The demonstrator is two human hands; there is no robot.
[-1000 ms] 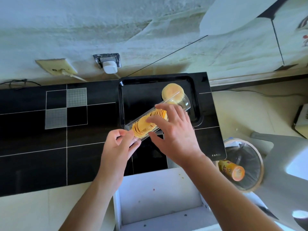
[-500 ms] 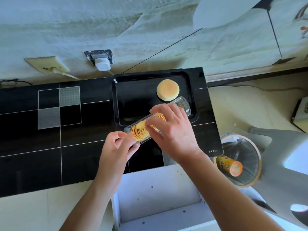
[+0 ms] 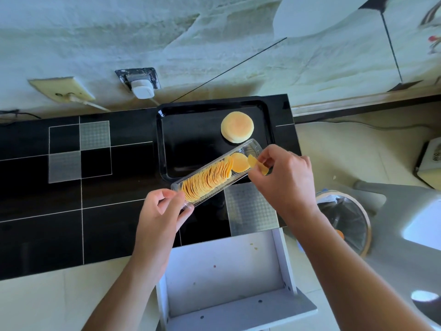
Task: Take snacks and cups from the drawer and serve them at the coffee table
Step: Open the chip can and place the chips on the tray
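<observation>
Clear plastic chip tray (image 3: 216, 173), long and narrow, held slantwise over the near edge of the black serving tray (image 3: 164, 149); its far end points up-right, near end down-left. A row of thin yellow chips (image 3: 205, 179) stands on edge inside, packed at the near end, the last few leaning flat toward the far end.

Left hand (image 3: 160, 220) grips the near end of the chip tray, fingers curled around it from below and the side. Right hand (image 3: 286, 177) is at the far end, thumb and fingertips pinching one loose chip (image 3: 259, 164) just beside the tray's open mouth; the other fingers are curled in.

On the serving tray, a round pale bun (image 3: 237, 126) lies in the far right part, just beyond the chip tray's far end; whether they touch is not clear.

Serving tray sits on a black glossy desk (image 3: 71, 199) with white grid lines and a few grey textured squares. Below the hands, a white drawer (image 3: 226, 271) is pulled open, a few crumbs on its floor.

Right of the desk, on the pale floor, a round bin (image 3: 346, 220) with a liner. On the wall behind, a beige socket (image 3: 64, 88) and a white plug adapter (image 3: 142, 88)
</observation>
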